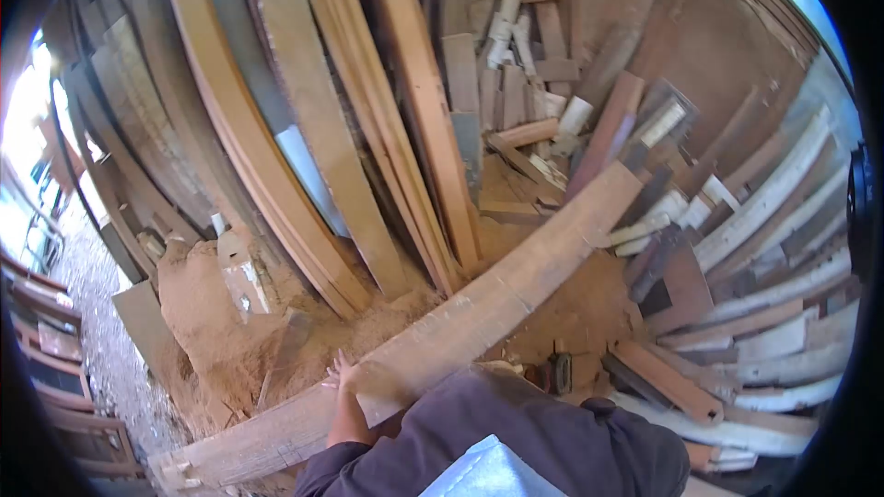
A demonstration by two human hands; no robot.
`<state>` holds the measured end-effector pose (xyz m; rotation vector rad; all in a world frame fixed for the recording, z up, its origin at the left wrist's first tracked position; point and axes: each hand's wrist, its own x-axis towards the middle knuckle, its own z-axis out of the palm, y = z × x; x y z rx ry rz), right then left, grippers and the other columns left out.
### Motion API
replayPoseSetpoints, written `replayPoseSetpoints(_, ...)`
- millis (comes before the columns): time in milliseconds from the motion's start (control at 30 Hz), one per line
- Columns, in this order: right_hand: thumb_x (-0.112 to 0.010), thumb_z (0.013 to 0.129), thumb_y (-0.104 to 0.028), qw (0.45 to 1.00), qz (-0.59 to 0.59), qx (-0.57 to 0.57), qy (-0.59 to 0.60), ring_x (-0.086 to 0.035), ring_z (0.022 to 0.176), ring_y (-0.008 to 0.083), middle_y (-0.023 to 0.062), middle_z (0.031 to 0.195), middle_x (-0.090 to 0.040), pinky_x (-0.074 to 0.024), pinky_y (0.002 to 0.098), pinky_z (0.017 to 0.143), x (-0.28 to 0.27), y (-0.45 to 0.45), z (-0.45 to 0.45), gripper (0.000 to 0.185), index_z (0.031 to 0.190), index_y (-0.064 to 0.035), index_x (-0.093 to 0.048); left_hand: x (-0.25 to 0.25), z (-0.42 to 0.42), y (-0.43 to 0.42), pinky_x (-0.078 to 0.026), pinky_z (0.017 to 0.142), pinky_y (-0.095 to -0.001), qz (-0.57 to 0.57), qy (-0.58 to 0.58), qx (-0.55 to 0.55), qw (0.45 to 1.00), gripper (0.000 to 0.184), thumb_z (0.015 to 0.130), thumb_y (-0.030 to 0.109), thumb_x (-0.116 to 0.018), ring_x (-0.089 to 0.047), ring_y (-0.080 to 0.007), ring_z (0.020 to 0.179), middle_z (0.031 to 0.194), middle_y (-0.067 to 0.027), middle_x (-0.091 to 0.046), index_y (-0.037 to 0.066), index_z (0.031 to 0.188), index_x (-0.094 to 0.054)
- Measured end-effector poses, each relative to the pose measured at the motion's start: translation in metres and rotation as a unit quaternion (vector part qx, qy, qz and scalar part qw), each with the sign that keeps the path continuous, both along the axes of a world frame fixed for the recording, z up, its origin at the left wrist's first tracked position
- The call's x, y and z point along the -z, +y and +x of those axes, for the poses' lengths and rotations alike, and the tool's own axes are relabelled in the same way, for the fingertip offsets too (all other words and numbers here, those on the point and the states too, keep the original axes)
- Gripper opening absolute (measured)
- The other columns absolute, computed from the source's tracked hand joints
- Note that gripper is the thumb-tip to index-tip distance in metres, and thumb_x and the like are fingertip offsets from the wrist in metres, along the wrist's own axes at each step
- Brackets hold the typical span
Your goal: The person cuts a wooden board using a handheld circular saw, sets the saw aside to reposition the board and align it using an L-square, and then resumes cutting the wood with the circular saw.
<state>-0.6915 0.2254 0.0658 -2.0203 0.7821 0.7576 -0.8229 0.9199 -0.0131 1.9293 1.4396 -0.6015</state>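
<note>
A long, wide wooden plank (470,317) crosses in front of my body, slanting from the lower left to the upper right. My left hand (343,374) is at the plank's far edge, left of the middle, with its fingers over that edge and partly spread. Its underside and palm are hidden. A dark sleeve covers that arm down to near the wrist. My right hand does not show; my dark-clothed body covers the area near the plank's near side.
Tall boards (322,147) lean against the wall ahead. A mound of sawdust (198,313) lies on the left. Offcuts (529,97) are piled at the back, and stacked wood pieces (764,340) line the right. A small dark object (560,372) sits near my body.
</note>
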Motion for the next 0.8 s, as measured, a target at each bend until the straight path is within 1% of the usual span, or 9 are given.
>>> replayPoseSetpoints(100,-0.065,0.096,-0.016,0.995,-0.010,-0.084,0.053,-0.073,0.086,0.0311,0.0155,0.100,-0.077,-0.0564,0.0426,0.077,0.039,-0.002,-0.037,0.019,0.102,-0.0026,-0.075,0.012,-0.013,-0.005,0.008,0.125,-0.0712,0.033,-0.121,-0.019,0.992,0.097,0.085,0.056,-0.078,-0.002,-0.0417,0.164,0.178,-0.0096,-0.023,0.033,0.168,-0.034)
replayPoseSetpoints(300,-0.065,0.095,-0.017,0.966,-0.017,-0.257,0.029,-0.073,0.085,0.0348,0.0180,0.096,-0.077,-0.0564,0.0456,0.076,0.100,0.016,-0.047,0.018,0.093,-0.0027,-0.076,0.001,-0.020,-0.003,-0.016,0.130,-0.0544,0.078,-0.248,-0.037,0.965,0.072,0.091,0.039,-0.077,-0.021,-0.0413,0.160,0.167,-0.0156,-0.041,0.017,0.155,-0.056)
replayPoseSetpoints(400,-0.065,0.094,-0.017,0.882,-0.089,-0.459,-0.062,-0.073,0.085,0.0367,0.0193,0.095,-0.077,-0.0564,0.0471,0.076,0.133,0.014,-0.023,0.019,0.089,-0.0028,-0.076,-0.003,-0.009,-0.001,-0.024,0.128,-0.0505,0.116,-0.349,-0.077,0.927,0.055,0.090,0.032,-0.078,-0.044,-0.0404,0.149,0.149,-0.0207,-0.060,0.007,0.138,-0.071)
replayPoseSetpoints(467,-0.065,0.094,-0.017,0.790,-0.156,-0.565,-0.178,-0.073,0.084,0.0379,0.0201,0.094,-0.077,-0.0564,0.0481,0.075,0.152,0.015,0.016,0.020,0.086,-0.0028,-0.077,-0.034,-0.015,-0.026,-0.027,0.128,-0.0482,0.188,-0.207,-0.099,0.955,0.037,0.093,0.030,-0.074,-0.056,-0.0426,0.138,0.137,-0.0232,-0.069,0.002,0.117,-0.080)
replayPoseSetpoints(500,-0.065,0.091,-0.019,0.883,-0.148,-0.406,-0.184,-0.071,0.083,0.0388,0.0227,0.091,-0.075,-0.0561,0.0484,0.076,0.126,0.029,0.036,0.022,0.086,-0.0012,-0.076,-0.036,-0.014,-0.033,-0.029,0.127,-0.0483,0.266,-0.229,-0.057,0.935,0.034,0.094,0.030,-0.072,-0.058,-0.0432,0.136,0.132,-0.0245,-0.071,0.002,0.108,-0.082)
replayPoseSetpoints(533,-0.058,0.096,-0.014,0.944,-0.061,-0.305,-0.108,-0.074,0.085,0.0224,0.0130,0.098,-0.073,-0.0597,0.0403,0.075,0.144,0.033,0.065,0.026,0.115,-0.0035,-0.073,-0.028,-0.008,-0.027,-0.030,0.127,-0.0483,0.341,-0.249,-0.012,0.906,0.034,0.096,0.031,-0.070,-0.060,-0.0438,0.133,0.127,-0.0258,-0.073,0.001,0.100,-0.083)
replayPoseSetpoints(600,-0.055,0.098,-0.004,0.966,0.141,0.128,-0.174,-0.072,0.081,0.0187,0.0106,0.101,-0.073,-0.0596,0.0356,0.072,0.098,0.087,0.124,0.029,0.122,-0.0010,-0.071,0.009,0.012,-0.008,-0.031,0.126,-0.0497,0.210,-0.322,-0.033,0.923,0.038,0.098,0.036,-0.067,-0.059,-0.0439,0.133,0.135,-0.0265,-0.069,0.001,0.099,-0.084)
replayPoseSetpoints(733,-0.059,0.101,-0.004,0.952,0.127,0.011,-0.278,-0.071,0.082,0.0174,0.0077,0.103,-0.071,-0.0586,0.0331,0.074,0.024,0.141,0.243,0.027,0.127,-0.0012,-0.068,-0.041,0.088,-0.079,-0.024,0.128,-0.0551,0.139,-0.193,-0.013,0.971,0.055,0.091,0.049,-0.073,-0.050,-0.0456,0.144,0.152,-0.0250,-0.058,0.007,0.127,-0.076)
replayPoseSetpoints(800,-0.062,0.102,-0.007,0.937,0.125,-0.035,-0.325,-0.071,0.081,0.0166,0.0073,0.100,-0.070,-0.0586,0.0321,0.074,0.017,0.181,0.308,0.025,0.126,-0.0024,-0.068,-0.020,0.137,-0.115,-0.008,0.127,-0.0690,0.130,-0.117,0.043,0.984,0.076,0.084,0.058,-0.077,-0.024,-0.0433,0.160,0.169,-0.0215,-0.038,0.015,0.146,-0.064)
